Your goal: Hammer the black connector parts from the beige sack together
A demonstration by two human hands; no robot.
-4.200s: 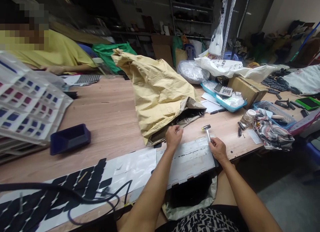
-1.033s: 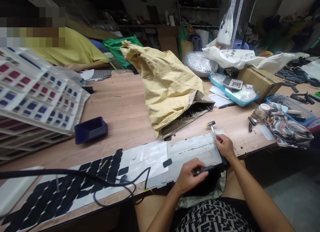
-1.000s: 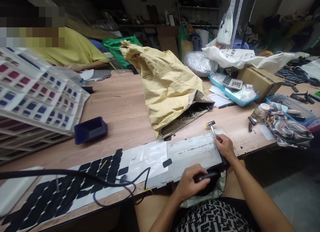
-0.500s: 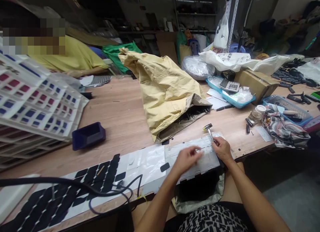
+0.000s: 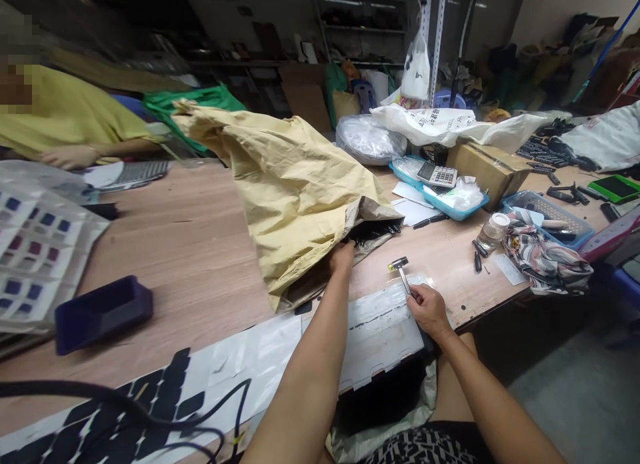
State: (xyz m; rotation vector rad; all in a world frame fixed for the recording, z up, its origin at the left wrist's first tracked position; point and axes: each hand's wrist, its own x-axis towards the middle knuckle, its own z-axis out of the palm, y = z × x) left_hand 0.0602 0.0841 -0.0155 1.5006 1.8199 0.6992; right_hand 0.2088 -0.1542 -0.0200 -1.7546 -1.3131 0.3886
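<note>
A large, crumpled yellow sack lay on the light-brown wooden table, with black pieces showing in its open mouth. The left hand was at this mouth, partly inside; its fingers were hidden, so one could not tell whether they were apart or together. The right hand had its fingers clamped on a small metal-handled hammer, near the flat pale-grey board at the table edge.
</note>
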